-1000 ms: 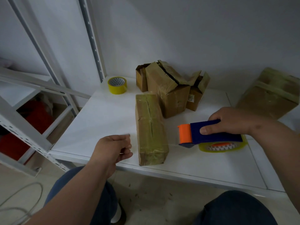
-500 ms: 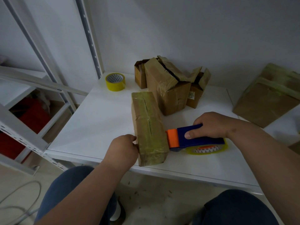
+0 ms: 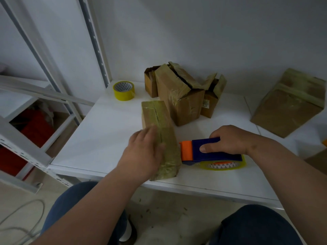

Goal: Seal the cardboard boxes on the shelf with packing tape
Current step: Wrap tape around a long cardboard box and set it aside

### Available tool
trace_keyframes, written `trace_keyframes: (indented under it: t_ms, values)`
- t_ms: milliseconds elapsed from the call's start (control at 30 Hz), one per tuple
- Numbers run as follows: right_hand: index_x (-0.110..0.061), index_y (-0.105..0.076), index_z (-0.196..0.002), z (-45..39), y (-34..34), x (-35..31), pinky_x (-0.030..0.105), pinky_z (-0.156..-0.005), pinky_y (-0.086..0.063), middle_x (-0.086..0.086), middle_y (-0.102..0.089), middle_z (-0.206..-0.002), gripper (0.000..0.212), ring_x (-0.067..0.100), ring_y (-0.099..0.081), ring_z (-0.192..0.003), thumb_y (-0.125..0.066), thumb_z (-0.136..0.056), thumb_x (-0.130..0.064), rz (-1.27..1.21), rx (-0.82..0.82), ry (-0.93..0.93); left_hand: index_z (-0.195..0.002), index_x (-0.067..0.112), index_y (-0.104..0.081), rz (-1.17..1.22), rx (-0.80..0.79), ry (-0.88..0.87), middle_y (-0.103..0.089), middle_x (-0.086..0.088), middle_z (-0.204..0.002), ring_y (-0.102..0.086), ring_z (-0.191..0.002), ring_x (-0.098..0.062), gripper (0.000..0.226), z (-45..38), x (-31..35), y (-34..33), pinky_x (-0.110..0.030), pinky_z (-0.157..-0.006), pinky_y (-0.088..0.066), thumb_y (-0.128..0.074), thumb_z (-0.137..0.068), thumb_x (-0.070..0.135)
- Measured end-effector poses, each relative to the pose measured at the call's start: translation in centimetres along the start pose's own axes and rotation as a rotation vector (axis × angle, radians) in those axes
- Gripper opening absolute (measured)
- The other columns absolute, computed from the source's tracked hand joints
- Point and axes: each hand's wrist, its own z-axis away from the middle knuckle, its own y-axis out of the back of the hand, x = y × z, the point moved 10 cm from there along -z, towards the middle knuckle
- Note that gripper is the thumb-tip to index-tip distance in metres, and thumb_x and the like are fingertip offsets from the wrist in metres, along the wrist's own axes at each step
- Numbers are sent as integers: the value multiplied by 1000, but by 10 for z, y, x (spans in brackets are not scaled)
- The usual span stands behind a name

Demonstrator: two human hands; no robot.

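Right hand (image 3: 228, 138): grip closed around the blue body of the tape dispenser (image 3: 212, 152), thumb along its near side and fingers curled over the top. The dispenser's orange front end touched the right side of the long taped box (image 3: 159, 131), near that box's front end; a yellowish roll showed under the blue body, lying on the shelf (image 3: 106, 138).

Left hand (image 3: 144, 152): grip open, fingers extended and laid flat over the top of the long taped box toward its near end. The fingers appeared blurred, so their exact contact could not be made out.

Long taped box: lay lengthwise on the white shelf, its near end just at the front edge, its far end pointing toward the wall. Glossy tape covered its top and near end.

Behind it, touching or just beside its far end, stood a cluster of open cardboard boxes (image 3: 184, 96) with flaps raised, the tallest in front and two smaller ones at either side. A spare yellow tape roll (image 3: 123, 90) sat near the shelf's back left corner, beside the upright post (image 3: 95, 43). A larger taped box (image 3: 288, 101) lay tilted at the far right, well apart from the hands.
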Motion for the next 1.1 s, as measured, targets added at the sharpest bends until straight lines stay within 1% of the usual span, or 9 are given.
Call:
trace_keyframes:
  t_ms: [67, 133, 267, 400, 533, 667, 800, 900, 1100]
  values:
    - [-23, -70, -90, 1, 2, -2, 28, -72, -52, -1, -68, -88, 48, 12, -64, -81, -62, -75, -68, 10, 13, 17, -156, 25, -3, -138, -158, -47, 1, 5, -164, 8, -150, -17, 80, 3, 11, -25, -41, -122, -10, -30, -94, 66]
    - [-21, -70, -93, 2, 1, -2, 29, -74, -52, 1, -68, -90, 51, 12, -64, -82, -60, -76, -68, 25, 14, 31, -155, 26, 4, -196, -224, -74, 13, 9, -162, 20, -147, -11, 90, 6, 11, -41, -42, -123, -6, -21, -86, 77]
    - [-22, -68, -88, 7, -3, 9, 28, -73, -51, -1, -67, -87, 56, 12, -64, -81, -52, -73, -73, -10, 3, 41, -155, 25, 5, -259, -211, -121, 12, 9, -162, 21, -146, -11, 100, 3, 1, -44, -35, -123, -2, -3, -76, 85]
    - [-25, -67, -84, 16, 8, 25, 29, -75, -53, -5, -69, -83, 79, 10, -66, -79, -37, -59, -94, -74, 68, 63, -155, 26, 4, -297, -211, -173, 12, 11, -162, 19, -147, -10, 108, -1, -5, -39, -31, -122, 1, 5, -66, 87]
    - [-20, -68, -88, 17, 7, 28, 31, -79, -53, -1, -70, -87, 65, 12, -66, -81, -44, -66, -76, -108, 51, 69, -155, 28, 4, -310, -238, -209, 17, 16, -157, 19, -146, -7, 108, -1, -5, -38, -28, -122, 1, 7, -64, 87]
    - [-19, -68, -90, 16, 4, 30, 26, -74, -52, -1, -70, -87, 58, 11, -67, -80, -47, -69, -69, -141, 29, 74, -155, 28, -1, -287, -249, -226, 8, 14, -161, 17, -146, -5, 110, -3, -12, -39, -29, -122, -2, 9, -64, 89]
    - [-21, -68, -88, 18, 7, 31, 23, -71, -50, -1, -70, -88, 55, 11, -66, -81, -49, -68, -69, -137, 27, 82, -156, 28, -2, -275, -265, -233, 9, 14, -161, 17, -146, -5, 111, -3, -11, -40, -30, -123, -2, 8, -63, 89]
    - [-26, -67, -86, 19, 8, 27, 27, -74, -52, -3, -69, -86, 55, 10, -66, -81, -48, -65, -74, -95, 24, 102, -156, 28, -2, -249, -261, -231, 11, 19, -157, 20, -144, -2, 112, -4, -11, -40, -27, -121, 0, 6, -62, 89]
    - [-35, -62, -95, 14, 6, 12, 32, -78, -55, -8, -65, -88, 68, 7, -62, -81, -35, -60, -87, 152, -63, 118, -156, 28, -4, -183, -247, -220, 5, 16, -161, 18, -144, -2, 117, -4, -13, -41, -26, -120, 2, 7, -60, 94]
